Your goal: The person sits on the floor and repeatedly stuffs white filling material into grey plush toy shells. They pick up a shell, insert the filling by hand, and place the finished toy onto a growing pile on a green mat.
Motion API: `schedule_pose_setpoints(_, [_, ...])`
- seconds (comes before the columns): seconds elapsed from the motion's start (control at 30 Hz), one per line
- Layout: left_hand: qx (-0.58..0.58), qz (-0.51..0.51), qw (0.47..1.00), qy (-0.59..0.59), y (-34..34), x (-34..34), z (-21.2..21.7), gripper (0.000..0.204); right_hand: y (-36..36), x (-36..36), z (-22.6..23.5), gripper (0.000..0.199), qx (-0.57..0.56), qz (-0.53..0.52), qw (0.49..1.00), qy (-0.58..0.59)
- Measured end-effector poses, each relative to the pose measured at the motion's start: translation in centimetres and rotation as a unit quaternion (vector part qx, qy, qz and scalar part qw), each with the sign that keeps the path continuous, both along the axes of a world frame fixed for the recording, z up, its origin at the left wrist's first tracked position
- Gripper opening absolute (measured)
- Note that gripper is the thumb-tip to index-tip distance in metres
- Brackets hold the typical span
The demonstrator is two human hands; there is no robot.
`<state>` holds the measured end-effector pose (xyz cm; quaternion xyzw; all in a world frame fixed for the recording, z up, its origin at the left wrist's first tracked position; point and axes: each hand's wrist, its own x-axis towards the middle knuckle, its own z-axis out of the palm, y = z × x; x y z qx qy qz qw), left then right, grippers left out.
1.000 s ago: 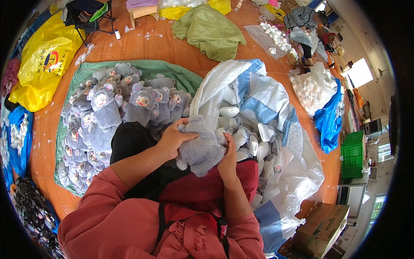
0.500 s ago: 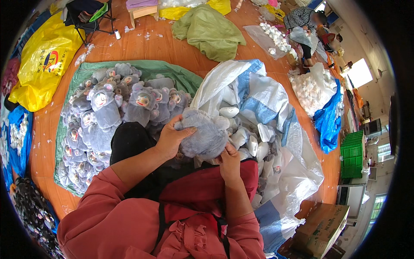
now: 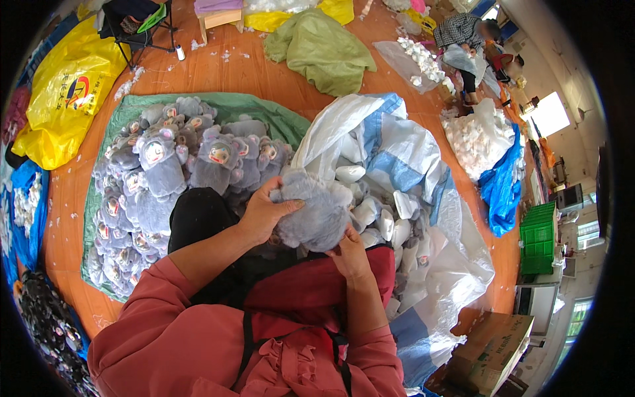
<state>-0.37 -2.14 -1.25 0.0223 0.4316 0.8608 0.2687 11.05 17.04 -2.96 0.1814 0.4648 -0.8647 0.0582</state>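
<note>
Between my hands, above my lap, is a grey plush toy (image 3: 311,210) with its furry side up; no face shows on it. My left hand (image 3: 264,213) grips its left side, thumb on top and fingers underneath. At its lower right edge my right hand (image 3: 350,253) pinches the fur. To the left, finished-looking grey plush toys with doll faces (image 3: 162,162) lie heaped on a green sheet (image 3: 264,106). Right of my hands, an open white and blue woven sack (image 3: 410,149) holds several white stuffed pieces (image 3: 387,223) and grey plush parts.
A yellow bag (image 3: 69,92) and a folding chair (image 3: 135,33) stand far left. An olive cloth bundle (image 3: 321,53) lies ahead. On the right are a bag of white stuffing (image 3: 479,135), a green crate (image 3: 539,238) and a cardboard box (image 3: 493,351). Another person (image 3: 466,36) bends over at far right.
My right hand has shifted slightly down and left along the plush toy's edge. The toy has turned a little; my left hand keeps its hold.
</note>
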Motion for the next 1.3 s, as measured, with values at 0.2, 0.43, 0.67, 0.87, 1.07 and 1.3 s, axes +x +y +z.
schedule_pose_setpoints(0.2, [-0.076, 0.011, 0.994, 0.078, -0.1, -0.1, 0.3, 0.045, 1.4, 0.1, -2.2, 0.028, 0.0, -0.005, 0.999, 0.032])
schedule_pose_setpoints(0.43, [-0.394, -0.148, 0.848, 0.321, -1.0, -1.2, 0.9, 0.061, -0.1, -1.2, 2.6, 0.026, 0.038, -0.109, 0.993, 0.036])
schedule_pose_setpoints(0.67, [-0.376, -0.184, 0.782, 0.462, -0.2, -0.7, 0.0, 0.089, 0.7, -0.6, -0.1, 0.025, 0.542, -0.08, 0.816, 0.187])
schedule_pose_setpoints(0.87, [-0.4, -0.118, 0.779, 0.468, 0.0, 1.3, -1.2, 0.056, -0.9, -1.1, 2.0, 0.026, 0.536, 0.019, 0.778, 0.327])
schedule_pose_setpoints(1.07, [-0.27, -0.12, 0.931, 0.213, 0.3, 1.7, -0.8, 0.033, -1.0, -0.2, 2.1, 0.028, 0.497, -0.112, 0.808, 0.295])
schedule_pose_setpoints(1.3, [-0.298, -0.141, 0.916, 0.229, -0.3, 1.3, -0.1, 0.036, 1.1, -0.9, 3.2, 0.043, 0.535, -0.131, 0.8, 0.239])
